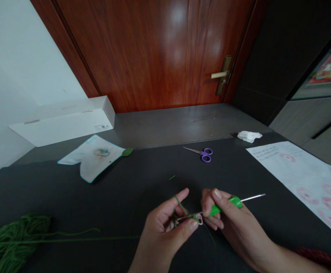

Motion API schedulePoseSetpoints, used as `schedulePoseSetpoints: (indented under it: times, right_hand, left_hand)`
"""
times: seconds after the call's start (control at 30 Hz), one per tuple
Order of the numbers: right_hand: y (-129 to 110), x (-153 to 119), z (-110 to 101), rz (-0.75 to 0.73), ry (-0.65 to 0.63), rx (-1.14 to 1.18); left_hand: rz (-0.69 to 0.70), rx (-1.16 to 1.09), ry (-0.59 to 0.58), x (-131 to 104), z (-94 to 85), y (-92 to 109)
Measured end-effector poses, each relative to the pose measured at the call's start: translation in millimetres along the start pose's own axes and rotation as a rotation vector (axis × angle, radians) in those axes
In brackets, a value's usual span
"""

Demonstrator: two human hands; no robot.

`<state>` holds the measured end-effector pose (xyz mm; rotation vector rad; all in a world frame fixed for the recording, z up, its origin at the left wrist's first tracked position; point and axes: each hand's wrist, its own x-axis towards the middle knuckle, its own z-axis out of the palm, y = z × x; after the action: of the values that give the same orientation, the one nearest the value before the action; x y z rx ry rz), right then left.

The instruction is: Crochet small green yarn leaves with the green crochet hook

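In my right hand (228,212) is a crochet hook (236,201) with a green grip and metal ends; its thin tip points left into the work. My left hand (167,227) pinches a small piece of green crochet (193,217) between thumb and fingers, and green yarn runs over its raised index finger. A pale pink stitch marker (200,219) hangs at the work's right side. From my left hand the strand leads left toward a ball of green yarn (20,239) at the lower left. My fingers partly hide the crochet piece.
Purple-handled scissors (205,154) lie beyond my hands. A white pouch (100,157) with a green leaf piece (127,152) is left of them. A printed sheet (304,182), a crumpled white tissue (249,136) and a long white box (74,121) lie around the dark table (97,204).
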<state>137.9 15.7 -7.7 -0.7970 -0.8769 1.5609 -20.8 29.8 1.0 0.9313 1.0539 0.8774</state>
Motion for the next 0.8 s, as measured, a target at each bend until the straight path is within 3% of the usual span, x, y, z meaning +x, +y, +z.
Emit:
schedulePoseSetpoints:
  times: [0.8]
  right_hand:
    - [0.4,-1.0,-0.8,0.008,-0.002,0.008]
  left_hand:
    - [0.010,0.017,0.001,-0.9,-0.4,0.3]
